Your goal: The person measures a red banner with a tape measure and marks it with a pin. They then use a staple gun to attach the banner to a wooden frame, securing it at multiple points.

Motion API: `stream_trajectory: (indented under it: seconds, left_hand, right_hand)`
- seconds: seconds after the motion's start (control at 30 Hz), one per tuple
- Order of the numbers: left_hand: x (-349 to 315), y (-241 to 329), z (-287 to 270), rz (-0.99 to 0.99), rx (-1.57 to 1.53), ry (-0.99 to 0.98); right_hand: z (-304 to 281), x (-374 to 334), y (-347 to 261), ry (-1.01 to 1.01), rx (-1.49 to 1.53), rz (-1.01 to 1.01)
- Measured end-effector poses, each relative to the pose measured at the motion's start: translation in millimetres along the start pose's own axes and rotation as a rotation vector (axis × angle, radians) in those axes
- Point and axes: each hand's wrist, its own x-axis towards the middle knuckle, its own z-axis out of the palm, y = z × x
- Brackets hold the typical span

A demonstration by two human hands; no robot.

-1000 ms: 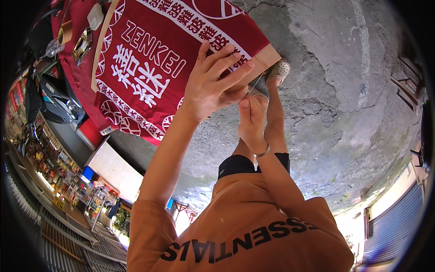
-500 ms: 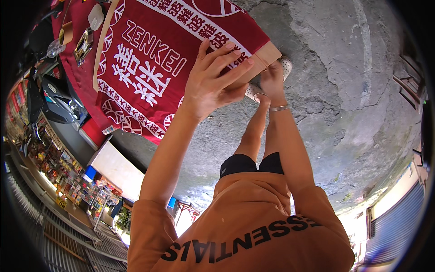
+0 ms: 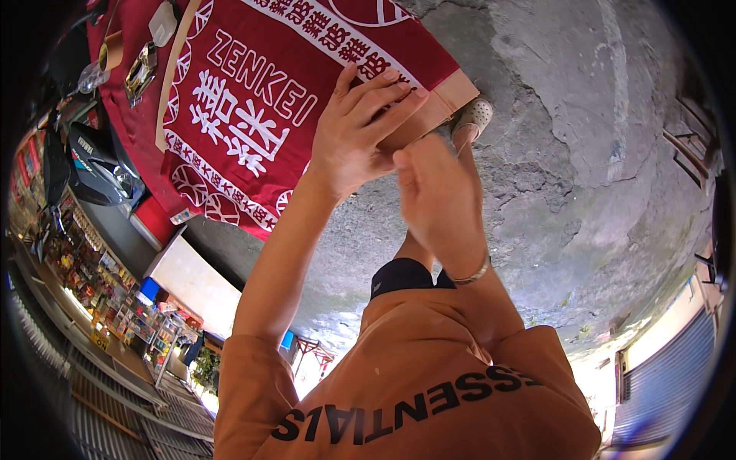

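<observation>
Our left hand (image 3: 360, 130) flat, fingers spread, pressing red printed cloth (image 3: 268, 100) over table's tan edge (image 3: 448, 96) at 12 o'clock. Right hand (image 3: 437, 199) open, empty, just below. We judge cloth soft, light, slippery; pinch hem at corner.

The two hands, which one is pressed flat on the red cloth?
The left hand: its fingers spread across the red cloth at the table's wooden edge. The right hand is raised off it and wears a bracelet.
</observation>
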Motion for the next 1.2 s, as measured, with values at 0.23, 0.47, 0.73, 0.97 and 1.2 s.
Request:
stream_trajectory:
  seconds: [0.23,0.47,0.73,0.97,1.2]
  left_hand:
    - [3,-6,-3,0.059,0.059,0.005]
    - [24,24,28,-0.098,0.216,-0.040]
    - [51,46,19,-0.248,0.366,-0.099]
    - [64,20,10,0.018,0.065,-0.231]
    - [62,2,18,0.097,-0.041,-0.220]
  right_hand:
    - [74,-44,54,0.032,0.518,0.294]
    - [124,-14,134,-0.004,1.272,0.471]
    - [99,2,120,-0.026,1.159,0.266]
    - [84,23,123,0.006,1.417,0.397]
    - [88,21,147,-0.050,1.109,0.372]
